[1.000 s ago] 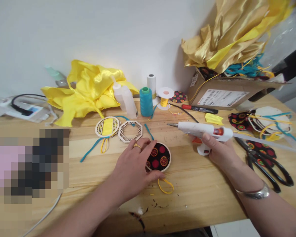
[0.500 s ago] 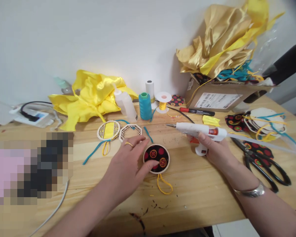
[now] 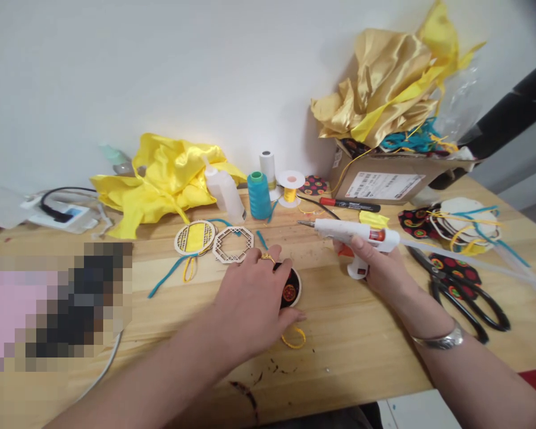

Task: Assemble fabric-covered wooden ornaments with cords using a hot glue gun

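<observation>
My left hand (image 3: pixel 254 301) lies over the left side of a round wooden-rimmed disc (image 3: pixel 290 290) with black patterned fabric, its fingers apart around the rim. A yellow cord loop (image 3: pixel 293 338) sticks out below the disc. In my right hand (image 3: pixel 384 268) is a white hot glue gun (image 3: pixel 352 232), its metal nozzle pointing left above the wooden table. Left of the disc lie an octagonal lattice frame (image 3: pixel 218 252) and a round lattice piece (image 3: pixel 196 237) with yellow fabric, a teal cord and a yellow loop.
Black scissors (image 3: pixel 462 292) and white discs with cords (image 3: pixel 471 220) lie at the right. Behind stand a teal thread cone (image 3: pixel 259 196), a spool (image 3: pixel 290 187), plastic bottles (image 3: pixel 226 193), yellow satin (image 3: pixel 165 179) and a cardboard box (image 3: pixel 379 176) of fabric.
My left hand has moved right over the disc and covers more of it. My right hand with the glue gun appears slightly further left, as the whole view has shifted.
</observation>
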{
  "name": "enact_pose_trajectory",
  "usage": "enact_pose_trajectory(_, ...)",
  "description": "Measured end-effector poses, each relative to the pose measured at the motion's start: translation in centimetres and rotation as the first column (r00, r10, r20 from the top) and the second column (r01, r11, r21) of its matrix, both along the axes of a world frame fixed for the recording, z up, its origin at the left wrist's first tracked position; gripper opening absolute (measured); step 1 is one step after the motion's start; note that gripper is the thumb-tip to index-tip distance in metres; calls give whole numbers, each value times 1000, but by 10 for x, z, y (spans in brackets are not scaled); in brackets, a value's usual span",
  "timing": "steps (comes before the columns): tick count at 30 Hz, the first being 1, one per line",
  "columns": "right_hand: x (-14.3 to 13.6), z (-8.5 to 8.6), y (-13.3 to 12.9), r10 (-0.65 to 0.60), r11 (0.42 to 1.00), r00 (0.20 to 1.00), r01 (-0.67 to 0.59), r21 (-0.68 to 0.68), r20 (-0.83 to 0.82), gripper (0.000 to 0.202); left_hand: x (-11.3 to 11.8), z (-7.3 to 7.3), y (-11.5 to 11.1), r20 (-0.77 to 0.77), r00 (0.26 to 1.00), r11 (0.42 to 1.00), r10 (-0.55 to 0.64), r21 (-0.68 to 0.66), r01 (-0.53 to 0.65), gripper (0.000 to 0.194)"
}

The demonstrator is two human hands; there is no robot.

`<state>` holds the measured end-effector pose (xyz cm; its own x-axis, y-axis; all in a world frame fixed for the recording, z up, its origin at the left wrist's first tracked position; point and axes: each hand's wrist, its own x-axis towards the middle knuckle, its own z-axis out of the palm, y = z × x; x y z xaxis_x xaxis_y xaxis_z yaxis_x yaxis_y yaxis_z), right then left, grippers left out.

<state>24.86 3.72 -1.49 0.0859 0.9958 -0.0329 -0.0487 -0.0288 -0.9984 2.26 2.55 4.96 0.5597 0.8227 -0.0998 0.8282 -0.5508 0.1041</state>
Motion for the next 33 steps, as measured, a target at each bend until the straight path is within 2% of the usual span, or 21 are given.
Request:
enact_pose_trajectory(3, 0, 1, -1, -2, 1000, 1000, 2, -1, -14, 37, -9, 7, -1, 2, 1000, 999, -22, 40, 22, 60)
enact_pose_trajectory(5, 0, 2, -1, -11, 1000, 1000, 11, -1, -21, 37, -18, 8, -4, 12, 997, 995, -76, 63, 75, 40)
enact_pose_trajectory(7, 0, 3, -2, -22, 1000, 1000, 22, -2, -23, 38, -26, 5, -9, 43, 995, 989, -89, 124, 83, 29)
enact_pose_trajectory(10, -1, 4, -3, -20, 1000, 1000, 20, -17, -23, 38, -34, -5, -11, 81, 979, 975, -188, 133, 177, 28)
enact_pose_trajectory(15, -1, 3, -3, -25, 998, 1000, 24, -49, -18, 37, -38, -12, 6, 114, 932, 939, -343, 9, 344, 46)
enact_pose_trajectory(18, 0, 3, -3, -51, 997, 999, 51, -50, -7, 37, -40, -12, 18, 188, 895, 903, -405, -71, 424, 46)
enact_pose_trajectory(21, -1, 4, -3, -78, 996, 997, 78, -43, -11, 37, -40, -15, 22, 213, 887, 894, -409, -104, 437, 50)
enact_pose_trajectory(27, -1, 3, -4, -64, 996, 998, 64, -66, 11, 34, -38, -30, 18, 175, 900, 898, -399, -124, 422, 73)
enact_pose_trajectory(33, 0, -1, -3, -72, 995, 997, 74, -70, 40, 40, -35, -33, 19, 181, 905, 902, -385, -132, 411, 72)
